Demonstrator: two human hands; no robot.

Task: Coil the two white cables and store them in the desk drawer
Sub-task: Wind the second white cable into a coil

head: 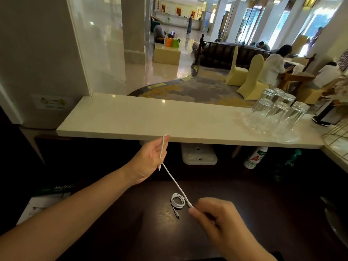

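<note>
One white cable (174, 180) stretches taut between my two hands above the dark desk (244, 204). My left hand (150, 159), raised just under the white counter edge, grips one end with a loop over the fingers and a plug dangling below. Lower right, my right hand (212, 215) pinches the other end. A second white cable (178, 202) lies coiled on the desk right beside my right fingertips, its plug end trailing toward me. No drawer is in view.
A white stone counter (150, 119) overhangs the desk, carrying several upturned glasses on a clear tray (273, 113) at the right. Under it stand a white power strip (199, 155) and a bottle (256, 157). A paper box (47, 200) lies at the left.
</note>
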